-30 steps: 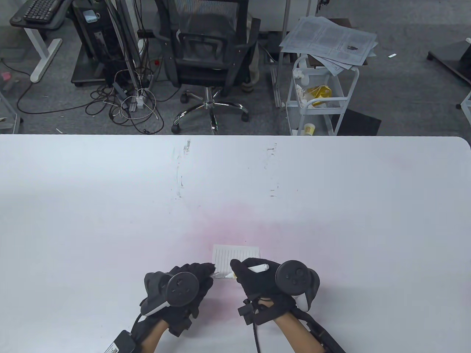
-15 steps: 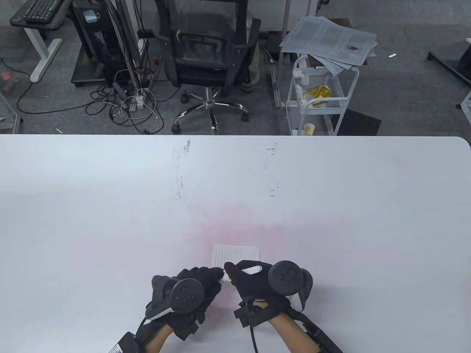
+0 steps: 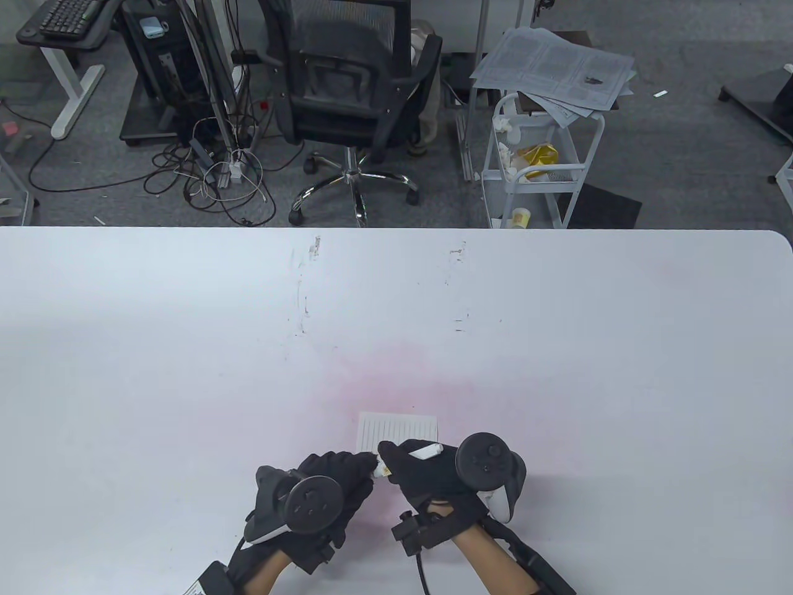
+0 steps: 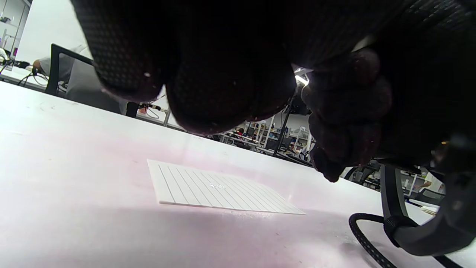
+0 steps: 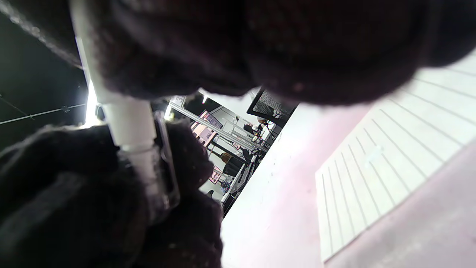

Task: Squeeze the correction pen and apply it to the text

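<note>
one white table [image 3: 557,347] fills the lower part of the table view, with a faint pink stain around its near middle and a few dark scuff marks further back. beyond its far edge stand one black mesh office chair [image 3: 353,93], one white wire cart [image 3: 539,167] with a loose stack of printed sheets [image 3: 557,68] on top, and one keyboard [image 3: 68,15] on a side desk at the far left.

two gloved hands meet at the near edge of the table, each with one round black tracker strapped to its back. the left hand [image 3: 328,489] is curled, its fingertips touching the front end of the pen; in the right wrist view those fingers close around a clear cap [image 5: 163,175] with a clip at the pen's tip. the right hand [image 3: 427,474] has its grip clenched around one white correction pen [image 3: 424,451], whose rear end sticks out above the knuckles toward the right. the pen is off the table, held between both hands just in front of the paper's near edge.

one small lined sheet of paper [image 4: 219,188] lies flat on the pink stain, touching neither hand as far as the left wrist view shows. one small pale smudge sits on a line near its middle.
</note>
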A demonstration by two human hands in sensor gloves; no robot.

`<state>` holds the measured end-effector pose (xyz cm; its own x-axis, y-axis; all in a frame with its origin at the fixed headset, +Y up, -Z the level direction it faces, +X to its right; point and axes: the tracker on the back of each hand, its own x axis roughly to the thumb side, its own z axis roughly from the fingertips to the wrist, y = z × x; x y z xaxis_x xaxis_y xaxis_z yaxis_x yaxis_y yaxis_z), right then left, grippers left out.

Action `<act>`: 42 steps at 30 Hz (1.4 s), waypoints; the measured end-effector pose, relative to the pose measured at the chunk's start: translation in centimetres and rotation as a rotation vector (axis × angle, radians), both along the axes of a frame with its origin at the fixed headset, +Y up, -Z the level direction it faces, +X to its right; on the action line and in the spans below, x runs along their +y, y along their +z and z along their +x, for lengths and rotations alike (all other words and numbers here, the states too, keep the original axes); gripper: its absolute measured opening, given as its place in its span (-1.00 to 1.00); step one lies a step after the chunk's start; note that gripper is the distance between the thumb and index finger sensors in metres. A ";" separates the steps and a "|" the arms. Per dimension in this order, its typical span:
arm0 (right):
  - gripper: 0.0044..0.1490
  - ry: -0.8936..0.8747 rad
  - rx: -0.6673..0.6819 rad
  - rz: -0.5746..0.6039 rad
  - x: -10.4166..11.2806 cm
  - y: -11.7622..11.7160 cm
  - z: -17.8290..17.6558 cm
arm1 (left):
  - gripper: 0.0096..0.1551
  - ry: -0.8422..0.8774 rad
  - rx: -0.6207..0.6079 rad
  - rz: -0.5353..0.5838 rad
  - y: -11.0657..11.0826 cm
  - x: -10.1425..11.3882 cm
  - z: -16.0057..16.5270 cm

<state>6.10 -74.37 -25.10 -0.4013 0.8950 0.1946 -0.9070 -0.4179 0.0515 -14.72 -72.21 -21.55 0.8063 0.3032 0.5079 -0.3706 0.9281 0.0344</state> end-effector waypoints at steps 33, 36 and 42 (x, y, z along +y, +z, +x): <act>-0.44 -0.102 0.058 0.016 -0.5 -0.1 -0.1 | -0.50 0.071 0.018 -0.002 0.3 1.1 -0.4; -0.43 -0.106 0.060 0.007 -0.8 -0.3 0.0 | -0.50 0.057 0.025 0.006 0.2 1.0 -0.5; -0.42 -0.112 0.039 0.027 -0.7 0.1 0.0 | -0.50 0.104 0.041 -0.025 -0.1 0.9 -1.1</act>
<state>6.15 -75.06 -25.00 -0.2911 0.9280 0.2327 -0.9456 -0.3160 0.0776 -15.78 -71.31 -21.65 0.7897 0.3982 0.4667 -0.4634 0.8857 0.0285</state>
